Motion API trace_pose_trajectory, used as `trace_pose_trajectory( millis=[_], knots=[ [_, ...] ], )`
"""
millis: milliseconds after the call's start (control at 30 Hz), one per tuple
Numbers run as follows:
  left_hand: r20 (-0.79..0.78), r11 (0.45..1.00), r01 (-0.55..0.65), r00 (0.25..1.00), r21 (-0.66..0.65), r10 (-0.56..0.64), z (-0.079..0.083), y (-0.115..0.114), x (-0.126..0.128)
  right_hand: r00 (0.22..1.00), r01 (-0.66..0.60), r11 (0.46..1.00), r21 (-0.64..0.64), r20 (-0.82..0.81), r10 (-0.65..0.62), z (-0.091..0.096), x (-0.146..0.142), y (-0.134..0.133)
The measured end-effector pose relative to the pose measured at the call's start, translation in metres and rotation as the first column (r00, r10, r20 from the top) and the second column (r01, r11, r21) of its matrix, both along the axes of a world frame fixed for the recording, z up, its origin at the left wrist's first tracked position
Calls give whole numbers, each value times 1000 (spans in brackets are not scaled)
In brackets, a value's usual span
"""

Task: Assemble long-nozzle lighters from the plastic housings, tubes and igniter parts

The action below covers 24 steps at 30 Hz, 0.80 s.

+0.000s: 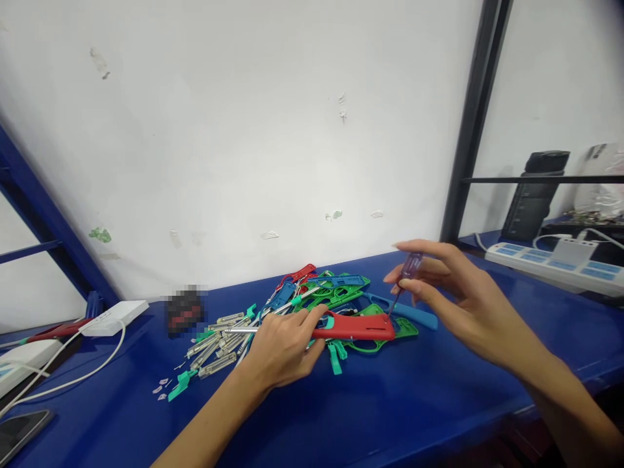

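Observation:
My left hand is wrapped round a red long-necked lighter, its metal tube pointing left and its handle end to the right. My right hand pinches a small screwdriver by its purple see-through handle. The thin shaft slants down to the right end of the red handle, and its tip appears to touch there. Behind and under the lighter lies a pile of green casing parts, blue casing parts and metal tubes. A blue lighter handle lies just beyond the screwdriver tip.
Several clear fuel tanks and a teal trigger piece lie at the left of the pile. A white box with cables and a phone are further left. A white power strip stands at the right behind a black post.

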State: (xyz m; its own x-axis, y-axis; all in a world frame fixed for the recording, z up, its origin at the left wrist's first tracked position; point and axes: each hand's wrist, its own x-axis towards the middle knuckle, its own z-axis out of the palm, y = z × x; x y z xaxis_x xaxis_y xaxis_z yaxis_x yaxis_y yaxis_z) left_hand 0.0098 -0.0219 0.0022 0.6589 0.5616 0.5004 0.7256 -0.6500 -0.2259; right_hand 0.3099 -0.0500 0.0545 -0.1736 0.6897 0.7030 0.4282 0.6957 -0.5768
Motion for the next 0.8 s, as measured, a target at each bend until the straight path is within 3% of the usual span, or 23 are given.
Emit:
trace_pose_trajectory(
  millis=[133,300,667,800],
  knots=[
    [-15,999,11,1000,37,-10,-1,1,0,999,40,998,49,17,-41,1,-4,-3],
    [-25,997,20,1000,68,-18,-1,1,-1,992,104,982,156,-81,-92,2,-10,-5],
    [3,998,3,1000,64,-3,-1,2,-2,992,-48,993,104,-114,59,-1,-4,-8],
    [0,998,0,1000,67,0,0,1,-2,989,-48,993,106,-135,62,0,-8,-5]
  ],
)
